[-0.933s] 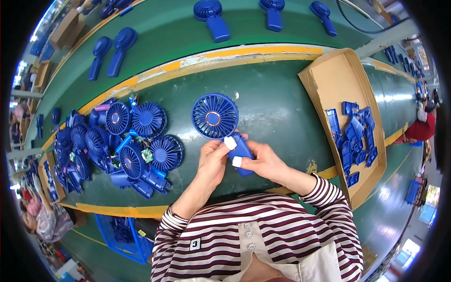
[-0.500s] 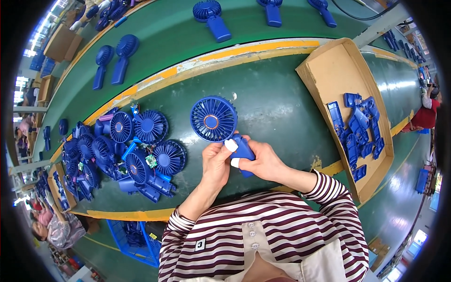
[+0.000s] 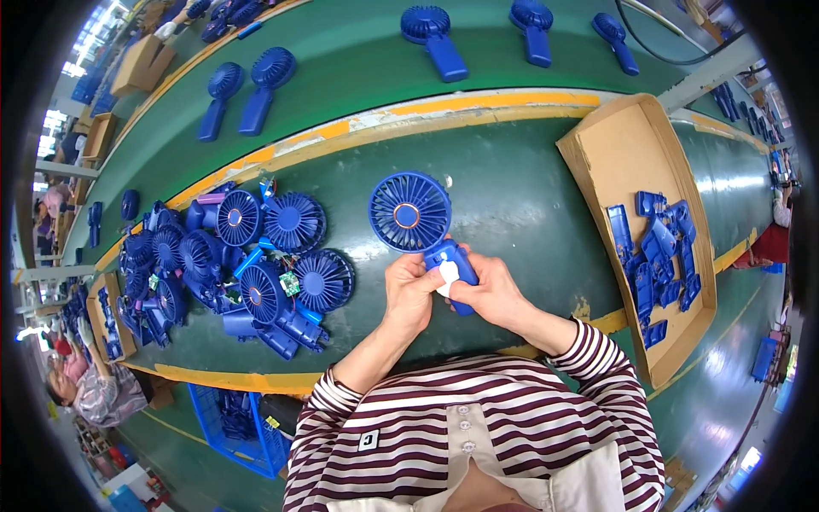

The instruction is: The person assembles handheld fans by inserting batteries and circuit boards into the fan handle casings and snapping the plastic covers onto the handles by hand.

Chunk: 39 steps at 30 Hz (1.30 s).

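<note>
A blue handheld fan [image 3: 410,212] with a round ribbed head and a copper-coloured centre ring is held between both hands, head pointing away from me. Around the left side of its handle, my left hand [image 3: 410,290] is closed, its thumb on the front. My right hand [image 3: 492,294] grips the handle from the right, thumb also pressed on the front. White coverings wrap the thumb tips, which meet over the handle. The fingers beneath the handle are hidden. To the left lies a heap of blue fan parts [image 3: 294,224] with heads, open handles and small green circuit boards.
At right, a cardboard tray [image 3: 601,141] holds several blue plastic casing pieces [image 3: 659,243]. Finished-looking fans [image 3: 445,58] lie on the green conveyor [image 3: 350,64] beyond the yellow-edged ledge. A blue crate [image 3: 200,410] stands below the table at left. Other people sit farther off.
My thumbs have come together over the fan's handle. The whole bench has shifted slightly in view, and fans on the conveyor have moved a little to the right.
</note>
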Each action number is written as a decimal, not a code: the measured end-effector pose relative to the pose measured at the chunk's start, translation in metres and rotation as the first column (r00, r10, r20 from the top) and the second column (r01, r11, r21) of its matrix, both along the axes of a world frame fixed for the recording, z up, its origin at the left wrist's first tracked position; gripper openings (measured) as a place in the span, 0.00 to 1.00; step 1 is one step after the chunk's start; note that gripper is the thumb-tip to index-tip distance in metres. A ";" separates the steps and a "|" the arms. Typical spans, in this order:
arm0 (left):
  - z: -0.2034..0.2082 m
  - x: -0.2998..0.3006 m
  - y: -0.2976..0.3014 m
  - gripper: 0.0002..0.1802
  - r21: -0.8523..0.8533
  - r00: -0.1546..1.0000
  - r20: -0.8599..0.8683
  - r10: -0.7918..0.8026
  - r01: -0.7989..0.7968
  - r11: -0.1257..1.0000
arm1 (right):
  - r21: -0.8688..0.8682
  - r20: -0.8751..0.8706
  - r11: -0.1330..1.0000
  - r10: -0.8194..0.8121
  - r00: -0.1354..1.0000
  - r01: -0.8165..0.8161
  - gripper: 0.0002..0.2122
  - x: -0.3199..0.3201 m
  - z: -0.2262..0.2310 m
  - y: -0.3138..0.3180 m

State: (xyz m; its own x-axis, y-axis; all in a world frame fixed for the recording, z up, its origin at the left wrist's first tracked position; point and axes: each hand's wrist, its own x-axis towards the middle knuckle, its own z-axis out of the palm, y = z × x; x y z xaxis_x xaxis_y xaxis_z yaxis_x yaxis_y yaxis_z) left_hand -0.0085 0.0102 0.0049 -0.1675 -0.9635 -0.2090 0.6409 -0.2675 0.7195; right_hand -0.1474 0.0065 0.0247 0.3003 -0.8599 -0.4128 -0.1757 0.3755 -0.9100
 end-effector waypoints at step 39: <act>0.047 0.267 -0.008 0.50 -0.376 -0.607 0.795 -0.005 -0.499 0.781 | -0.884 -0.466 0.159 -0.239 0.852 -0.439 0.22 0.151 0.013 -0.118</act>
